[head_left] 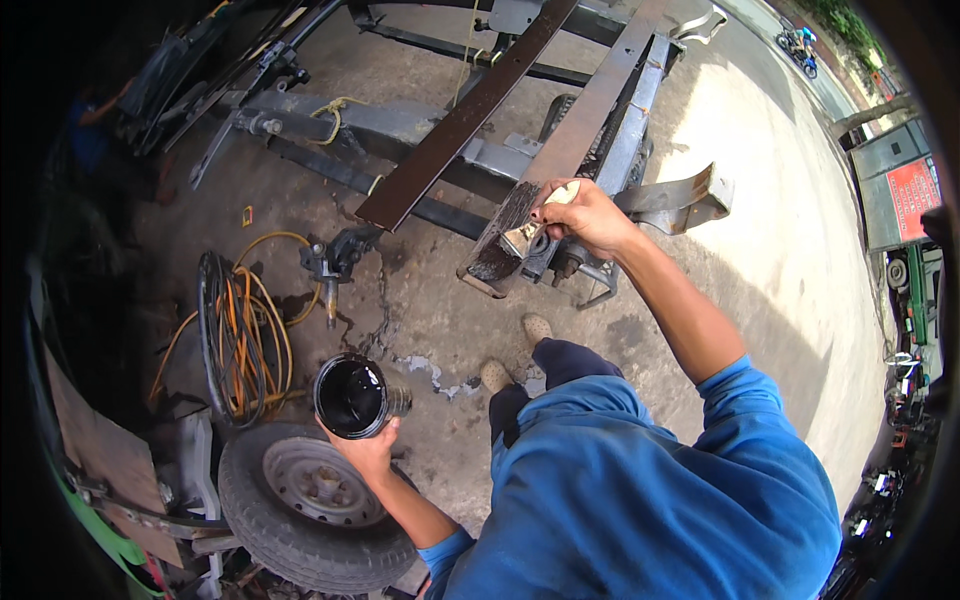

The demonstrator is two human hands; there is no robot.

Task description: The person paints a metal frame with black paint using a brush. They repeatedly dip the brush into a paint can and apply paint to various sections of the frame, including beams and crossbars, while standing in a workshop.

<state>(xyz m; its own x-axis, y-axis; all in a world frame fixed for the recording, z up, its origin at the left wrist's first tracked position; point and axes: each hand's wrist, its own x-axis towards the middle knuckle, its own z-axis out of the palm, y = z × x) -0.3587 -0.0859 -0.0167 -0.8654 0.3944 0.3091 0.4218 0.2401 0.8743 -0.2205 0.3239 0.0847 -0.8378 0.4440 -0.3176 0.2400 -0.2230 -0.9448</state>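
Observation:
My left hand (368, 452) is wrapped round a round can (399, 402), its open top facing up, with glossy black paint (350, 390) inside. Between the fingers of my right hand (595, 222) is a paintbrush (518, 241) with a pale handle. Its bristles rest at the near end of a long flat metal beam (592, 112). Wet-looking black coating (508, 213) covers that end, while the beam farther off is brownish grey. Left of it, a dark brown flat bar (478, 105) lies across the grey metal frame (400, 122).
A wheel with its tyre (250, 500) lies at the lower left, near coiled orange and black hoses (255, 345). One curved metal bracket (690, 203) juts out right of the beam. Another person (92, 130) is at the far left; a motorcycle rider (799, 45) is on the road.

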